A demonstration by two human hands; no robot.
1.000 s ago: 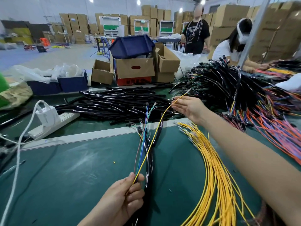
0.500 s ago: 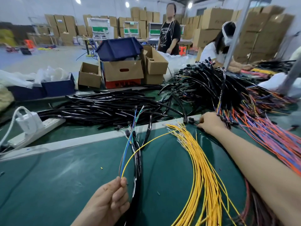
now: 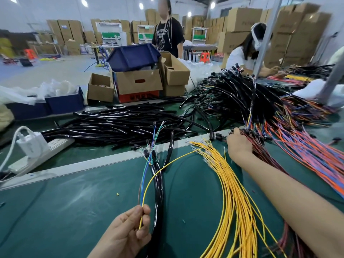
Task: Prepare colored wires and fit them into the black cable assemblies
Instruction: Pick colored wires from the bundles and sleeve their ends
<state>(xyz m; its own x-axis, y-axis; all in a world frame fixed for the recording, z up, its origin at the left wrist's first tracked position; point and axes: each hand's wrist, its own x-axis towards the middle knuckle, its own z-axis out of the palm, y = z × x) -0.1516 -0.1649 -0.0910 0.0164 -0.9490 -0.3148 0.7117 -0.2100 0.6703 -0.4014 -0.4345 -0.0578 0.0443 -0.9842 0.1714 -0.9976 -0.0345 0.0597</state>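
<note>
The left hand sits low and close to the person. Its grip is narrow, with thumb and forefinger pinching a single thin yellow wire together with a few thin blue, green and brown wires. A glossy black cable assembly runs up past the same hand. Whether the palm also clasps it cannot be told, since its lower end is cut off at the frame edge. Wires and assembly both point away from the person, while the yellow one arcs off to the right toward the tips of a loose fan of yellow wires on the green surface.

The right hand is stretched far forward and to the right, at the near end of a sheaf of dark red wires. These run back toward the person's right side, under the forearm. Only the back of this hand shows. Its fingers dip in among the wire ends, so what its grip holds, if anything, cannot be told.

The next coloured wire probably comes from that sheaf. It lies well apart from the left hand, up and to the right, so the right hand is far nearer. Any wire drawn out would have to travel left and back to reach the held bunch.

Beyond, the heap of black sleeved cables is too tangled to pick out single pieces.
</note>
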